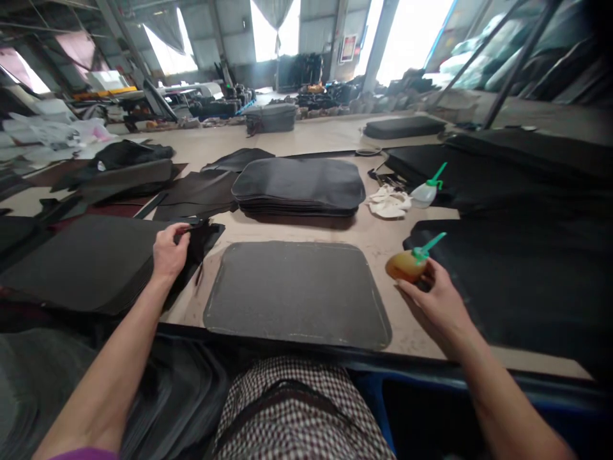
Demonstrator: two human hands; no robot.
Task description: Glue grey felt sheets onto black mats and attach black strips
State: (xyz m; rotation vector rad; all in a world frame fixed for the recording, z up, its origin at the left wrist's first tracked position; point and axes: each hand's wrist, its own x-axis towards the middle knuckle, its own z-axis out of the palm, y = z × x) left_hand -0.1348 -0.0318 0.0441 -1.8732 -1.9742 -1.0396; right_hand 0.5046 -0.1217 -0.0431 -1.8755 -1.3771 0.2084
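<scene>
My right hand [438,294] is wrapped around a squeeze bottle [403,266] of amber liquid. The bottle is tilted, with its green nozzle pointing up and to the right. Over the right edge of a stack of dark sheets [81,262], my left hand [171,250] has its fingers curled together beside black scraps [207,236]. Whatever lies between those fingertips is too small to make out. A dark grey rounded panel [297,294] lies flat between my hands, with a pale line along its edges.
Behind the panel stands a pile of rounded black panels [299,185]. To its right are a crumpled white cloth [389,202] and a second, whitish squeeze bottle [424,194]. Large black sheets [527,287] cover the right side of the table [306,229].
</scene>
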